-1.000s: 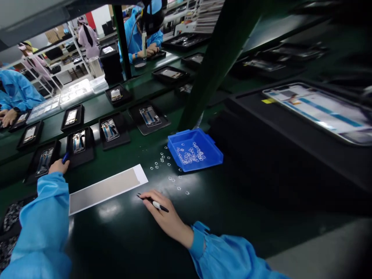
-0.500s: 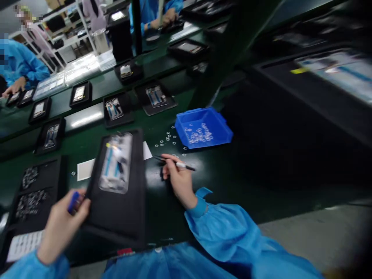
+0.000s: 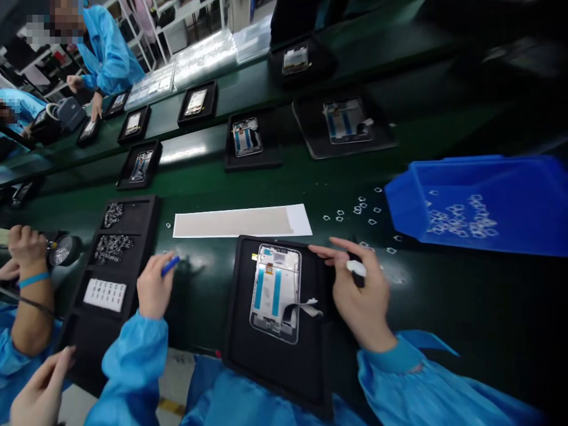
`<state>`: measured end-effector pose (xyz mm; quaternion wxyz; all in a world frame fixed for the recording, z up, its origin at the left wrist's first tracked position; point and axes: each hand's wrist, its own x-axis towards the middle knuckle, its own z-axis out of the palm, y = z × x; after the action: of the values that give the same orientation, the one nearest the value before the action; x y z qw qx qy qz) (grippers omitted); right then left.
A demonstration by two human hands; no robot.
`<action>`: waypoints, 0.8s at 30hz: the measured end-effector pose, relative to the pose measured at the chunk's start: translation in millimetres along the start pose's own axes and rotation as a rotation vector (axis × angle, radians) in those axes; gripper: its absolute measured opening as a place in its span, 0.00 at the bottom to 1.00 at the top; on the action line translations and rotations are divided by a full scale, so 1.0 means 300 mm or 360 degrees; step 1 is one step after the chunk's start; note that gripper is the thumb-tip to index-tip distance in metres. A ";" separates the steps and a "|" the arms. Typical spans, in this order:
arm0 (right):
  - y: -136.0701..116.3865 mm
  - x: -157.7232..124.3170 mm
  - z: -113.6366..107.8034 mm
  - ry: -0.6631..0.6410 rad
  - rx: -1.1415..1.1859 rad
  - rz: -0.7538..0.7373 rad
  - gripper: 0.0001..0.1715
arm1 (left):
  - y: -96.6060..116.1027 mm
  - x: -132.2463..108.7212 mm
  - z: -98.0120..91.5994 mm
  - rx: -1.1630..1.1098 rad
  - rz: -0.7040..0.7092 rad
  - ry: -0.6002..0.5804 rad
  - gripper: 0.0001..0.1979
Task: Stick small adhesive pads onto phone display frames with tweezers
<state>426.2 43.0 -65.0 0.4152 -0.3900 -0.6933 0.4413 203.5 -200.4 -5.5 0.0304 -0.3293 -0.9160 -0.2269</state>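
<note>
In front of my body lies a black foam tray (image 3: 275, 370) bearing an open phone or tablet frame (image 3: 270, 293), with blue strips and a loose grey ribbon at its lower right. My left hand (image 3: 154, 289), left of this tray, is closed around a blue pen-like tool (image 3: 170, 266); most of it is hidden. My right hand (image 3: 364, 296) is at the tray's upper right corner, index finger stretched along the edge. It keeps dark tweezers with a white wrap (image 3: 356, 268) in its grip; their tips cannot be made out.
A beige-and-white strip (image 3: 235, 222) lies beyond the tray. Small clear rings (image 3: 358, 208) lie beside a blue bin (image 3: 523, 204). A black parts tray (image 3: 144, 236) stands at left, near a co-worker's arm (image 3: 31, 307) and another hand (image 3: 42, 387). Device trays (image 3: 252, 163) line the far side.
The black tray has gone from my left hand's raised hold to lying flat before me. My left hand has let it go; my right hand has come to its edge. The view has shifted left.
</note>
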 end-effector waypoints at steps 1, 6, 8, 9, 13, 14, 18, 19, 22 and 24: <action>-0.001 0.000 0.000 -0.0041 -0.0075 -0.0050 0.18 | -0.016 0.070 0.006 0.0046 -0.0050 0.0025 0.15; 0.008 0.001 -0.001 -0.0086 -0.0234 -0.0137 0.16 | -0.037 0.306 0.079 0.0155 -0.0303 -0.0022 0.17; 0.019 0.003 0.000 -0.0087 -0.0252 -0.0135 0.15 | -0.038 0.332 0.089 0.0106 -0.0359 -0.0024 0.13; 0.023 0.004 0.000 -0.0083 -0.0254 -0.0138 0.14 | -0.039 0.331 0.085 0.0064 -0.0387 -0.0014 0.12; -0.002 0.007 -0.002 0.0019 -0.0239 -0.0290 0.11 | -0.011 0.241 0.038 -0.0248 -0.0489 -0.0034 0.13; -0.024 0.004 -0.002 0.0029 -0.0233 -0.0358 0.11 | 0.008 0.202 0.026 -0.0374 -0.0512 -0.0093 0.14; -0.158 -0.028 0.019 -0.0410 -0.0094 -0.0532 0.11 | 0.118 0.042 0.005 -0.0900 -0.0628 -0.0475 0.22; -0.193 -0.040 0.033 -0.0585 -0.0016 -0.0546 0.11 | 0.147 0.010 0.006 -0.1050 -0.0689 -0.0583 0.22; -0.267 -0.077 0.086 -0.0913 0.0203 -0.0585 0.13 | 0.214 -0.050 0.015 -0.1456 -0.0876 -0.0875 0.19; -0.283 -0.095 0.115 -0.0968 0.0296 -0.0584 0.14 | 0.237 -0.065 0.023 -0.1579 -0.0904 -0.0987 0.15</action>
<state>389.6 -18.9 -1.3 0.2958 -0.0708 -0.8005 0.5165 263.3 -160.6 12.3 -0.4524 -0.0993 -0.7201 -0.5166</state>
